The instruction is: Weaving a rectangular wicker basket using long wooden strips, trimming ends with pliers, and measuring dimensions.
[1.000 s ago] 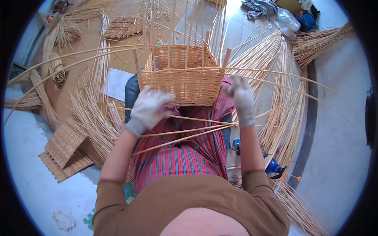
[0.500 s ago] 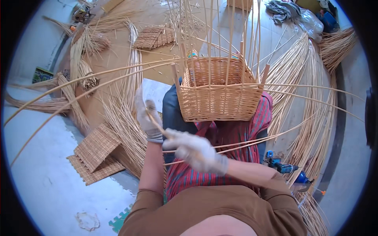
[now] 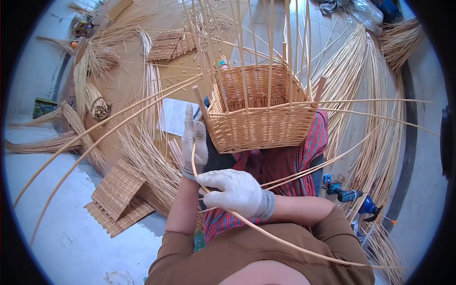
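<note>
A partly woven wicker basket (image 3: 261, 127) rests on my lap, with tall upright stakes rising from its sides and corner posts. Long loose canes stick out to its left and right. My right hand (image 3: 236, 192), in a whitish knit glove, is closed on a cane rod (image 3: 289, 244). The rod's long tail bends across my torso to the lower right. My left hand (image 3: 195, 142), also gloved, is upright beside the basket's left corner. Its fingers are stretched out, and the short upper end of the rod lies against its palm.
Bundles of cane (image 3: 354, 71) spread over the floor on the right, and more (image 3: 152, 171) on the left. Woven panels (image 3: 118, 190) lie at the lower left. A paper sheet (image 3: 175, 114) is beyond my left hand. A blue drill (image 3: 346, 194) lies to my right.
The rod's tail has come into view across my torso. My left hand's fingers have straightened upward, and the hand has shifted right. The basket has tilted slightly, showing more of its inside.
</note>
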The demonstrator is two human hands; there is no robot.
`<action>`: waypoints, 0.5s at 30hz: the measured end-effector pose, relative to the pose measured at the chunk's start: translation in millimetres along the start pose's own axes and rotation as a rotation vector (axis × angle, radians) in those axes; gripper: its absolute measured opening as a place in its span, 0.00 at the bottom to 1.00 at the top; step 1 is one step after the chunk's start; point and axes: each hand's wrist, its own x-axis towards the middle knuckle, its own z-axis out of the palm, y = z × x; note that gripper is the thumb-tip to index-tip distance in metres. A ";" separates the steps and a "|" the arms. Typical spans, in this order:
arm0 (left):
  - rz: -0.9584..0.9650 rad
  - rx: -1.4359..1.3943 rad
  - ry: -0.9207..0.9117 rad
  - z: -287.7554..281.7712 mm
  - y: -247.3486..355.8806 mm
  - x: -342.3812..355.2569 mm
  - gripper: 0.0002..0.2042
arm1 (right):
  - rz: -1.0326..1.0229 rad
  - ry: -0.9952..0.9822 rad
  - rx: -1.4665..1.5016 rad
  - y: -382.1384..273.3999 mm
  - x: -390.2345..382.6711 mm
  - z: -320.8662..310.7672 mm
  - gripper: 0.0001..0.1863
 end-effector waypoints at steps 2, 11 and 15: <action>-0.030 0.003 -0.002 3.2 9.6 0.4 0.34 | 0.007 0.000 -0.009 0.1 0.2 -5.2 0.12; -0.127 -0.647 -0.394 -21.2 6.8 87.7 0.22 | 0.013 0.036 -0.117 -2.2 0.1 -12.5 0.08; -0.242 -0.641 -0.193 6.9 -8.9 80.3 0.36 | 0.000 0.030 -0.147 -3.8 -9.9 -18.7 0.09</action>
